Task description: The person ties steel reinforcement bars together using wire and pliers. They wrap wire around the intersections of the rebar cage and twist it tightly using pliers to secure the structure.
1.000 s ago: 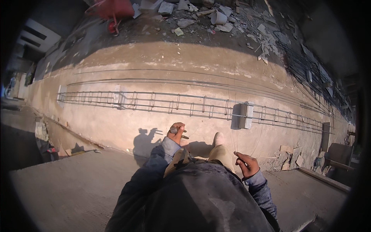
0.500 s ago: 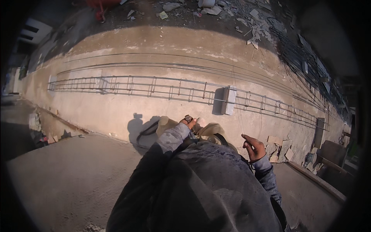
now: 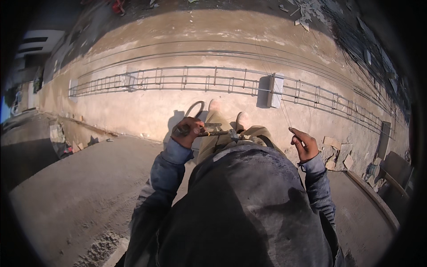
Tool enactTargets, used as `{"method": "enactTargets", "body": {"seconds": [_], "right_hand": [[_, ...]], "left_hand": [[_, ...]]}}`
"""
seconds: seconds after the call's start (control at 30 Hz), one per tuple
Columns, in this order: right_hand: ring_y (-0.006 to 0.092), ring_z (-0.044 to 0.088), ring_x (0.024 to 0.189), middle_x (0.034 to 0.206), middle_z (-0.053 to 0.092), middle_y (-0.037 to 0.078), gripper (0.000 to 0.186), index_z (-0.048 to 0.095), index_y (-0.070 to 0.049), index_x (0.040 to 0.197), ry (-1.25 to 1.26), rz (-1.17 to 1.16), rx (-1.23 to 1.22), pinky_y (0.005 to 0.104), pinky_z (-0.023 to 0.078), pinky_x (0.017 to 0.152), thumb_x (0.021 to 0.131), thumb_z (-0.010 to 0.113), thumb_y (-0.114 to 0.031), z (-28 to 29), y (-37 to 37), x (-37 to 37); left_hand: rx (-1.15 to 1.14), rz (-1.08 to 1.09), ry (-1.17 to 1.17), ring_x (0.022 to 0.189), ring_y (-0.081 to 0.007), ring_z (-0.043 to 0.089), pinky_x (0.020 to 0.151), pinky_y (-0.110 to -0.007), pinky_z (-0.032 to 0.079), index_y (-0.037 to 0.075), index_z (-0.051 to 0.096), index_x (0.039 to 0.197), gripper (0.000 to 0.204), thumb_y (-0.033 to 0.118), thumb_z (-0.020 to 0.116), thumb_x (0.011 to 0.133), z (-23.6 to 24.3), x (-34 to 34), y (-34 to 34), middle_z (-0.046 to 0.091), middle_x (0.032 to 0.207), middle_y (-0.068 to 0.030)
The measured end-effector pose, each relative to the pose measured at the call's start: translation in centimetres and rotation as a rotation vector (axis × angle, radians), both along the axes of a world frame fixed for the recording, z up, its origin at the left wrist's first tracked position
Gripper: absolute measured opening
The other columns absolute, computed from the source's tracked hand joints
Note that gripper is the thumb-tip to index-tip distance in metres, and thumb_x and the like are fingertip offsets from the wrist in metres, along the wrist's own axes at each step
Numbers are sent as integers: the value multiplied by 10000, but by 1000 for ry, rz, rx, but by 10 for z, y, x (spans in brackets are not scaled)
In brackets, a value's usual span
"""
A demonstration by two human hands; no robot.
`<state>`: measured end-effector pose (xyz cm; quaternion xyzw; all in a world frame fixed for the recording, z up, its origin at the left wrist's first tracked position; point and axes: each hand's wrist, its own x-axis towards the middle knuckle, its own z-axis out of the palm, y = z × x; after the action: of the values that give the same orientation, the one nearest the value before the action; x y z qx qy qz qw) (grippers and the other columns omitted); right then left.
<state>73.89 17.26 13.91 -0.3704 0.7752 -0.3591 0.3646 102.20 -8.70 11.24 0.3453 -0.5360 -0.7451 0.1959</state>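
My left hand (image 3: 187, 131) is closed round a metal hand tool with long bar handles (image 3: 213, 133), held at waist height over my trousers. My right hand (image 3: 304, 144), out to the right, pinches thin wire (image 3: 287, 119) that runs up toward the steel cage. Beyond my shoes (image 3: 243, 120) that long rebar cage (image 3: 173, 80) lies crosswise, resting on pale blocks (image 3: 275, 91). A dark loop (image 3: 195, 105) shows just past my left hand; what it belongs to is unclear.
Loose long rods (image 3: 204, 52) lie beyond the cage. A pile of dark rods (image 3: 373, 66) and rubble (image 3: 307, 15) are at the back right. Broken board pieces (image 3: 338, 151) lie right of me. A low step edge (image 3: 95, 129) runs at the left.
My left hand dipped to my waist and has come back out leftward with the tool. My right hand has shifted slightly rightward, still on the wire. The ground has moved upward in view.
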Motion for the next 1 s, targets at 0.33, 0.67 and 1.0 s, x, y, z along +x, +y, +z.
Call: {"method": "enactTargets", "body": {"seconds": [0.33, 0.67, 1.0], "right_hand": [[169, 581, 680, 847, 605, 143, 294, 534, -21, 1131, -15, 5, -49, 263, 464, 643, 842, 494, -51, -13, 10, -12], [122, 526, 645, 733, 577, 66, 306, 531, -27, 1149, -109, -74, -77, 247, 435, 607, 863, 509, -133, -16, 1, -25], [109, 507, 676, 747, 576, 47, 301, 525, -8, 1152, -374, -87, -140, 239, 427, 662, 872, 493, -115, 16, -19, -24]], "left_hand": [[65, 25, 113, 886, -185, 554, 804, -310, 470, 33, 514, 858, 176, 175, 610, 815, -33, -30, 25, 548, 916, -78], [-558, -370, 55, 812, -218, 555, 712, -304, 444, 47, 573, 732, 197, 126, 740, 664, -62, -78, 25, 558, 778, -86], [-257, -620, -374, 1256, -235, 281, 994, -393, 288, 100, 268, 1339, 601, 308, 543, 847, -84, -91, -3, 332, 1335, -140]]}}
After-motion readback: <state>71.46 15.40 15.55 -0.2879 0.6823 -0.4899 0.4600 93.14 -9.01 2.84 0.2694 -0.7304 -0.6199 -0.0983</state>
